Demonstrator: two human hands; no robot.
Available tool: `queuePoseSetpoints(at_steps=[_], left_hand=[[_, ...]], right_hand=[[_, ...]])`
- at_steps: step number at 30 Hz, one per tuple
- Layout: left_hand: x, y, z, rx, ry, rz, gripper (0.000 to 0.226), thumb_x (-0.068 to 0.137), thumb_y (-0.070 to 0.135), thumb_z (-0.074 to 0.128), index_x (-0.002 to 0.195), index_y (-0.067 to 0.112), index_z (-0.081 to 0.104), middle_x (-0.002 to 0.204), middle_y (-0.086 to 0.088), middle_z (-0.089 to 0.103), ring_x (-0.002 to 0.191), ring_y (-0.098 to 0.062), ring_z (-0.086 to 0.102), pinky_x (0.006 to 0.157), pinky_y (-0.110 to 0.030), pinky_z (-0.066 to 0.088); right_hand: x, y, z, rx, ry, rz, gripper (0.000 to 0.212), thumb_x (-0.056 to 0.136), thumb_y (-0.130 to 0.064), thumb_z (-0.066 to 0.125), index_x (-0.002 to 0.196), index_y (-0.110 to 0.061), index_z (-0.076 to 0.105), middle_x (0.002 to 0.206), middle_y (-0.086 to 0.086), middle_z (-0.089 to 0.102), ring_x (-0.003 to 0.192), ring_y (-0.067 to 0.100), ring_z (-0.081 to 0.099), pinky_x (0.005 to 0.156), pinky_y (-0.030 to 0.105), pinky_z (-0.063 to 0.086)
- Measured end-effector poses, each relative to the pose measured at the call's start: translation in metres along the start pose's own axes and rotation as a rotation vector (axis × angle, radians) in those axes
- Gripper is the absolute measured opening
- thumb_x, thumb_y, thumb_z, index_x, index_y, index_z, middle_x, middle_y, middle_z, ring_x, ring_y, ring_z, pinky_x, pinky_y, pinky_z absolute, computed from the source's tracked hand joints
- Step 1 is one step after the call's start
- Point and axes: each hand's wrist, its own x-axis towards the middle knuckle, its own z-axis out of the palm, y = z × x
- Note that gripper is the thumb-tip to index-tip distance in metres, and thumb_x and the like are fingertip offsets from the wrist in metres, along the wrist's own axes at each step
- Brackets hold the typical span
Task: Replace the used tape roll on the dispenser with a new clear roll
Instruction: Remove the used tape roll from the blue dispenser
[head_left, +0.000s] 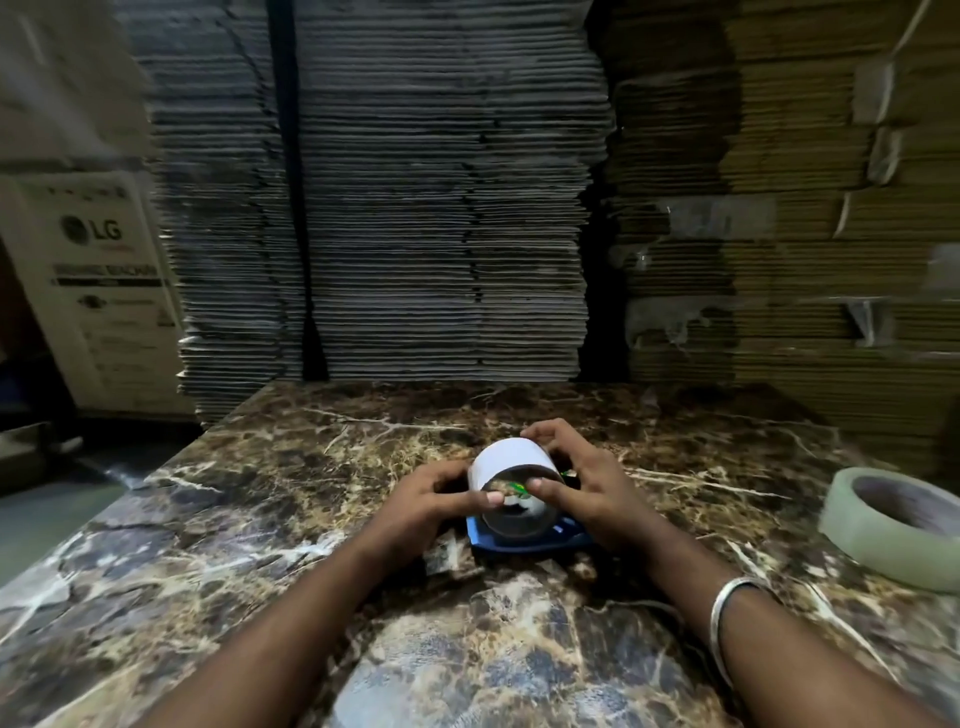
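Removal stage, not complete. Empty cardboard core (511, 480) gripped from both sides at centre of marble counter (260, 519): left hand (436, 493) closed on its left side, thumb at the open end; right hand (582, 483) closed on its right side, fingers curled over the far rim. Core positioned on blue dispenser (524, 538); whether seated on the spindle or lifted free cannot be told. New clear tape roll (898, 525) flat at right counter edge, well apart, untouched. Remaining: core removal, new roll fitting.
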Motion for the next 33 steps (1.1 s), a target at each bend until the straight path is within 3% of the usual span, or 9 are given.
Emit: queuePoseSetpoints(at_steps=[3,6,11,15,18,21,24,28,33], left_hand=[[-0.001,0.001,0.0,-0.006,0.011,-0.013,0.052,0.063,0.025,0.08,0.106,-0.004,0.07,0.108,-0.025,0.072,0.104,-0.039,0.067,0.095,-0.046,0.051],[-0.002,0.0,-0.001,-0.008,0.004,-0.015,0.053,0.063,0.024,0.08,0.106,-0.004,0.069,0.109,-0.026,0.071,0.104,-0.04,0.067,0.098,-0.052,0.049],[-0.005,-0.002,-0.004,0.139,0.002,0.015,0.059,0.06,0.025,0.082,0.115,0.014,0.062,0.109,-0.013,0.072,0.102,-0.027,0.07,0.094,-0.049,0.054],[-0.009,-0.001,-0.005,0.313,-0.002,0.03,0.072,0.057,0.027,0.083,0.121,0.037,0.051,0.114,-0.002,0.069,0.103,-0.017,0.069,0.091,-0.04,0.057],[-0.009,-0.002,-0.004,0.347,-0.001,0.042,0.082,0.057,0.023,0.086,0.129,0.038,0.049,0.113,-0.002,0.07,0.1,-0.017,0.071,0.087,-0.04,0.059],[-0.011,0.001,-0.002,0.401,0.015,0.052,0.087,0.057,0.018,0.084,0.134,0.033,0.046,0.111,0.0,0.07,0.095,-0.014,0.072,0.084,-0.036,0.06],[-0.012,0.004,0.0,0.437,0.009,0.073,0.091,0.059,0.016,0.085,0.138,0.03,0.042,0.114,0.001,0.069,0.095,-0.012,0.072,0.084,-0.032,0.06],[-0.011,0.005,-0.005,0.492,-0.002,0.091,0.093,0.056,0.023,0.088,0.138,0.029,0.044,0.111,-0.001,0.071,0.095,-0.014,0.072,0.087,-0.038,0.058],[-0.01,0.006,-0.007,0.566,-0.021,0.109,0.081,0.056,0.034,0.089,0.128,0.037,0.052,0.104,0.0,0.073,0.092,-0.011,0.072,0.085,-0.034,0.058]], right_hand=[[-0.003,-0.003,-0.002,0.01,-0.002,0.005,0.049,0.075,-0.04,0.07,0.12,-0.029,0.055,0.101,0.005,0.069,0.088,0.018,0.07,0.078,0.041,0.059],[-0.008,-0.011,-0.002,-0.071,-0.026,0.002,0.059,0.071,-0.048,0.069,0.124,-0.029,0.052,0.104,-0.004,0.067,0.09,0.012,0.07,0.078,0.038,0.06],[-0.009,-0.021,0.011,-0.503,0.118,-0.065,0.067,0.064,-0.048,0.061,0.128,-0.03,0.047,0.12,-0.006,0.059,0.107,0.016,0.059,0.089,0.041,0.052],[-0.01,-0.035,0.019,-0.785,0.301,-0.168,0.055,0.057,-0.044,0.057,0.108,-0.023,0.062,0.104,0.002,0.061,0.088,0.025,0.059,0.069,0.041,0.053],[-0.011,-0.043,0.026,-0.957,0.366,-0.191,0.044,0.054,-0.042,0.058,0.092,-0.021,0.063,0.089,0.003,0.057,0.076,0.026,0.055,0.058,0.036,0.047],[-0.012,-0.046,0.032,-1.064,0.363,-0.181,0.042,0.051,-0.039,0.062,0.089,-0.021,0.059,0.083,0.002,0.056,0.072,0.027,0.055,0.056,0.036,0.042],[-0.012,-0.048,0.036,-1.097,0.369,-0.159,0.039,0.05,-0.035,0.064,0.086,-0.021,0.058,0.081,0.003,0.056,0.069,0.028,0.056,0.053,0.035,0.042],[-0.012,-0.052,0.037,-1.093,0.372,-0.144,0.033,0.054,-0.032,0.063,0.084,-0.02,0.056,0.08,0.003,0.054,0.066,0.027,0.056,0.047,0.034,0.041],[-0.011,-0.052,0.027,-0.981,0.454,0.032,0.029,0.057,-0.036,0.061,0.08,-0.02,0.055,0.078,0.001,0.056,0.062,0.028,0.062,0.046,0.028,0.029]])
